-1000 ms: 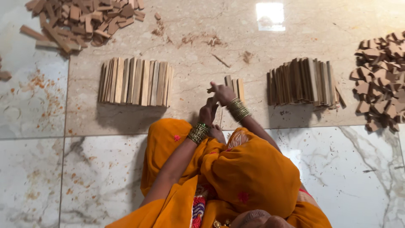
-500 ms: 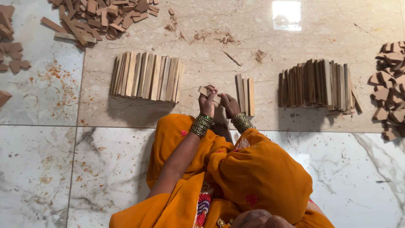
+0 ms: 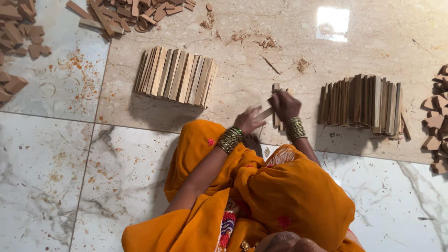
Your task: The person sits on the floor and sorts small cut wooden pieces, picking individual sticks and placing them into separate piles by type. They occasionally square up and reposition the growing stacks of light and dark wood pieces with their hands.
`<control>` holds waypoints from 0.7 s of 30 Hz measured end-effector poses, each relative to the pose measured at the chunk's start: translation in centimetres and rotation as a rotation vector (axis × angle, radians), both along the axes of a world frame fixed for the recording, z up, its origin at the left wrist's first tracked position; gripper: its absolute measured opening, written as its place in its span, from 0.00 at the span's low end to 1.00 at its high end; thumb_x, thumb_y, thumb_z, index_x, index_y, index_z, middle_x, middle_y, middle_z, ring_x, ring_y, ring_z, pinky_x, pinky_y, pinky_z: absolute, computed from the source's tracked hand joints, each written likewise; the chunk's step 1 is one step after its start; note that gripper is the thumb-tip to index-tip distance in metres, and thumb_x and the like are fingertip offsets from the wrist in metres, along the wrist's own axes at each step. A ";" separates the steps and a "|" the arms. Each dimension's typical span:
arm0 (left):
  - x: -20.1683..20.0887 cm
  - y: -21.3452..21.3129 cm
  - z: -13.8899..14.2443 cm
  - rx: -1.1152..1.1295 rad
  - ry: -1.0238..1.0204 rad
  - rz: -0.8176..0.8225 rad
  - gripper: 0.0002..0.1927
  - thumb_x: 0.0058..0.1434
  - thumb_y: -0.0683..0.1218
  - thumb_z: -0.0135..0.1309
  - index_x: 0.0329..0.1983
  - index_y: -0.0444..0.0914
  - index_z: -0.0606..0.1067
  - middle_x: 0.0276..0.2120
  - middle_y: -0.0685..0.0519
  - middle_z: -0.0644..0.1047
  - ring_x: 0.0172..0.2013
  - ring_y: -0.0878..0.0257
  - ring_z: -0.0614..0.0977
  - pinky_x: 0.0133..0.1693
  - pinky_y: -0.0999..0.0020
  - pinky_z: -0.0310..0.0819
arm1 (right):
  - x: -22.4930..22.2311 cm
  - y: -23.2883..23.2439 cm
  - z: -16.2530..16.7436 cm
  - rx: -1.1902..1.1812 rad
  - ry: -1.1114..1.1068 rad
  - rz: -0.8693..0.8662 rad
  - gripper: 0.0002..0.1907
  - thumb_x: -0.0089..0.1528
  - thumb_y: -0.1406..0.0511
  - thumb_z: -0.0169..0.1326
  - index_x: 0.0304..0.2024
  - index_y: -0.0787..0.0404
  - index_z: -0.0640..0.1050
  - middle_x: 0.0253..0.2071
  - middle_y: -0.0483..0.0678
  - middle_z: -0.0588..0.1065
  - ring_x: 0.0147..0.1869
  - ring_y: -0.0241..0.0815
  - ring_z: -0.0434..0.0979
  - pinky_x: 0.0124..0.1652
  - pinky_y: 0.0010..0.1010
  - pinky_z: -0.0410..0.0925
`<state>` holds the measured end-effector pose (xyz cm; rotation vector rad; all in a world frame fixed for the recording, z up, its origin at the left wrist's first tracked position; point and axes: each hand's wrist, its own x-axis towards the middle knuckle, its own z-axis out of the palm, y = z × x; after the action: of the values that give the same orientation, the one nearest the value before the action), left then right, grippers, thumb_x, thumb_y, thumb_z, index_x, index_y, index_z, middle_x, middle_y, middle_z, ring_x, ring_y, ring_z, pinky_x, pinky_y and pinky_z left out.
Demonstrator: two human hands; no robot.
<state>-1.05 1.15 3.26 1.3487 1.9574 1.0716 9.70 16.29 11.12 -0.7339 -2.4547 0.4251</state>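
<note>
Orange draped cloth (image 3: pixel 280 205) filled the nearest part of the view, covering the seated person above a white marbled floor tile (image 3: pixel 56 186). Beyond it both forearms, each ringed with stacked metal bangles (image 3: pixel 230 139), reached forward over the beige stone floor (image 3: pixel 242 79). Left hand (image 3: pixel 248 121) was closed loosely around the near end of a thin pale wooden slat (image 3: pixel 264 114); right hand (image 3: pixel 284 105) gripped the same slat's far end from above, just over a small upright row of similar slats (image 3: pixel 276 122) standing on the floor. To the left stood a wide, leaning row of light brown wooden slats (image 3: pixel 176 77); to the right, well apart, a darker row of slats (image 3: pixel 361 102). Farthest off lay heaps of short reddish-brown wood offcuts (image 3: pixel 126 11), with more at both edges.
</note>
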 end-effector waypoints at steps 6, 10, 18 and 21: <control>1.5 -0.1 -1.1 0.004 0.202 0.080 0.23 0.67 0.62 0.56 0.47 0.38 0.73 0.24 0.43 0.80 0.27 0.48 0.84 0.29 0.55 0.79 | -1.6 0.2 0.1 -0.282 -0.124 0.024 0.19 0.74 0.54 0.48 0.37 0.55 0.83 0.28 0.45 0.81 0.30 0.40 0.79 0.32 0.33 0.71; 0.0 -0.7 -1.0 0.116 0.215 -0.005 0.23 0.65 0.63 0.55 0.45 0.39 0.72 0.23 0.45 0.80 0.24 0.52 0.83 0.27 0.58 0.80 | -1.1 4.0 1.3 -0.960 -0.204 0.155 0.29 0.71 0.46 0.40 0.36 0.54 0.85 0.20 0.41 0.74 0.21 0.34 0.70 0.24 0.27 0.68; 0.3 0.3 1.3 0.084 -0.202 0.212 0.29 0.66 0.55 0.55 0.63 0.40 0.60 0.29 0.49 0.79 0.19 0.59 0.80 0.19 0.70 0.77 | -0.8 3.1 -2.3 -0.993 -0.144 -0.058 0.42 0.69 0.36 0.31 0.37 0.60 0.83 0.22 0.50 0.73 0.22 0.39 0.70 0.24 0.36 0.67; -4.8 -1.2 2.2 0.431 -0.077 0.522 0.31 0.61 0.44 0.57 0.66 0.40 0.62 0.41 0.47 0.78 0.31 0.60 0.83 0.25 0.74 0.82 | -0.7 0.5 -4.1 -0.738 -0.281 -0.034 0.41 0.71 0.36 0.38 0.46 0.66 0.79 0.31 0.53 0.78 0.34 0.46 0.78 0.39 0.41 0.73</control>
<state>-5.84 -0.02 5.51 0.9799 2.1568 1.8452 8.96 16.77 6.98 -1.1873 -2.5177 1.3305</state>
